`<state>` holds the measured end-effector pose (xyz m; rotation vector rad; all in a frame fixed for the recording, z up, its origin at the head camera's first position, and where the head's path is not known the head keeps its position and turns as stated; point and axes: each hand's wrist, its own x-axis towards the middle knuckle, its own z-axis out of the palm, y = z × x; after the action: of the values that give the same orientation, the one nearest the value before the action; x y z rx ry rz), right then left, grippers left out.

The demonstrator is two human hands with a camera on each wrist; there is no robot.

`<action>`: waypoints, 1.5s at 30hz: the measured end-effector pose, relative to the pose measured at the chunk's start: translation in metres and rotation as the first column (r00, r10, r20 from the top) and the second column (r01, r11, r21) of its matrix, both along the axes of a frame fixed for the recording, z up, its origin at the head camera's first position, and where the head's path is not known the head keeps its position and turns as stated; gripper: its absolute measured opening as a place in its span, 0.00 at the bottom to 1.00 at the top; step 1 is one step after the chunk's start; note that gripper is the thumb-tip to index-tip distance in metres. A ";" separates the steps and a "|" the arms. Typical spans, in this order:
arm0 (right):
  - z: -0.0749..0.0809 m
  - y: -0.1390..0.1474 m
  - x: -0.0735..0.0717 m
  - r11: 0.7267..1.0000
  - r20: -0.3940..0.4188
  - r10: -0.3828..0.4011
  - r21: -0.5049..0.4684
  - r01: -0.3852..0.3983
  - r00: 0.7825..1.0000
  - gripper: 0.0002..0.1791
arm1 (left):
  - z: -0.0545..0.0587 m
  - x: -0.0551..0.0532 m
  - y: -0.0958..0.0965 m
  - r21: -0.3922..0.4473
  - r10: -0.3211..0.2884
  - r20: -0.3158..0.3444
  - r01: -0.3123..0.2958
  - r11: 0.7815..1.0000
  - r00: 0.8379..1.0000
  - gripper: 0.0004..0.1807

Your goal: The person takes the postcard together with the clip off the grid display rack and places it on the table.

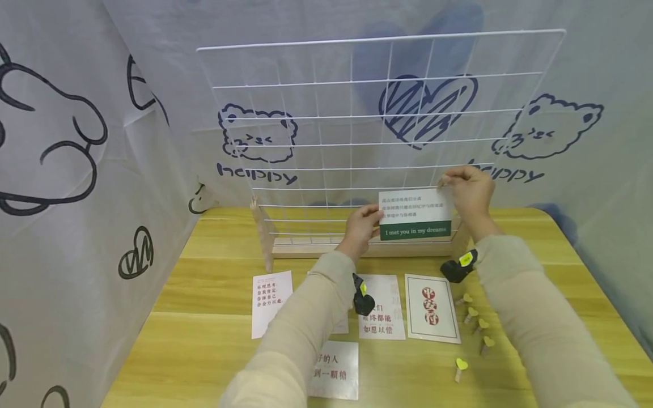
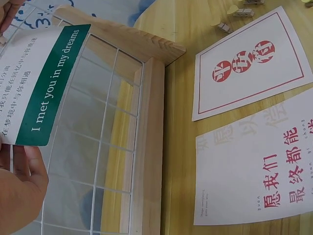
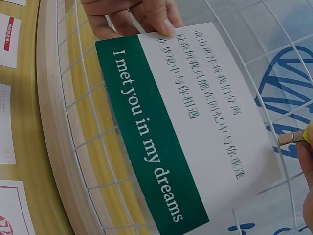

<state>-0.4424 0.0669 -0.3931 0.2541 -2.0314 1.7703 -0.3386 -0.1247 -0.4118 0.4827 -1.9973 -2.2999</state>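
A white postcard (image 1: 415, 204) with a green band lettered "I met you in my dreams" is held against the front of a white wire grid (image 1: 352, 39). My left hand (image 1: 360, 228) pinches the card's left edge, thumb in front and fingers behind, as the right wrist view shows. At the card's upper right corner, my right hand (image 1: 471, 195) pinches a small wooden clothespin (image 3: 292, 138) with a yellow heart on it. The clothespin's tip lies beside the card's edge, near a grid wire.
The grid stands in a wooden base (image 1: 326, 249) on the wood-grain table (image 1: 204, 294). Before it lie several printed cards, among them a red-bordered one (image 1: 432, 309) and a pale one (image 1: 272, 303). Several heart clothespins (image 1: 461, 365) lie at the right. A patterned cloth (image 1: 153, 198) hangs around.
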 end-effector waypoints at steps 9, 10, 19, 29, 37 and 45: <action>-0.049 0.017 -0.057 0.987 0.002 -0.109 0.119 0.108 0.994 0.04 | 0.001 0.012 -0.008 0.026 -0.018 0.013 0.018 1.000 1.000 0.11; -0.071 0.025 -0.080 0.988 -0.006 -0.098 0.123 0.098 0.995 0.05 | 0.000 0.013 -0.009 0.032 -0.017 0.015 0.016 0.999 1.000 0.11; -0.110 0.041 -0.092 0.990 0.069 -0.075 0.122 0.067 0.995 0.16 | -0.014 0.027 -0.020 0.005 -0.053 0.010 0.053 0.999 0.999 0.13; -0.141 0.051 -0.085 0.997 0.123 -0.001 0.078 -0.008 0.992 0.19 | -0.024 0.044 -0.022 0.025 -0.057 0.040 0.056 0.998 0.998 0.12; -0.115 0.053 -0.029 0.982 0.235 0.151 -0.149 -0.118 0.960 0.15 | -0.029 0.060 -0.021 0.032 -0.078 0.051 0.077 0.997 0.996 0.12; -0.181 0.071 -0.039 0.992 0.194 0.095 -0.102 -0.077 0.976 0.20 | -0.041 0.079 -0.021 0.042 -0.095 0.078 0.092 0.995 0.992 0.12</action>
<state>-0.4810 0.1381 -0.5745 0.1427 -2.0922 2.0107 -0.2600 -0.1453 -0.4533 0.5018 -2.0580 -2.4143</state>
